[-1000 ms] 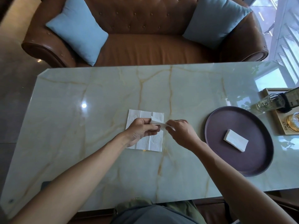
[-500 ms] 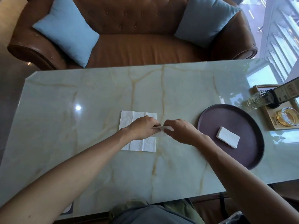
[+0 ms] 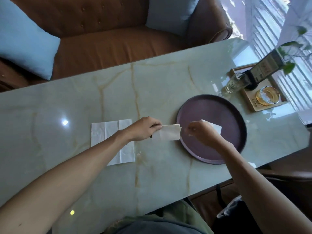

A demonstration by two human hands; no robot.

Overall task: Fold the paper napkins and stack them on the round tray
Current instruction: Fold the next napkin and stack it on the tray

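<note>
Viewpoint: one head-worn view, set above the table [image 3: 84, 105].
Facing: forward and downward, tilted.
Nearness: forearms' reach; sofa [image 3: 108, 39] seen at upper left.

You sit in a lounge-like living space: a tufted brown leather sofa [image 3: 104, 39] with blue cushions [image 3: 22, 39] faces your marble-topped table [image 3: 84, 102] beside a bright window [image 3: 270, 22].
</note>
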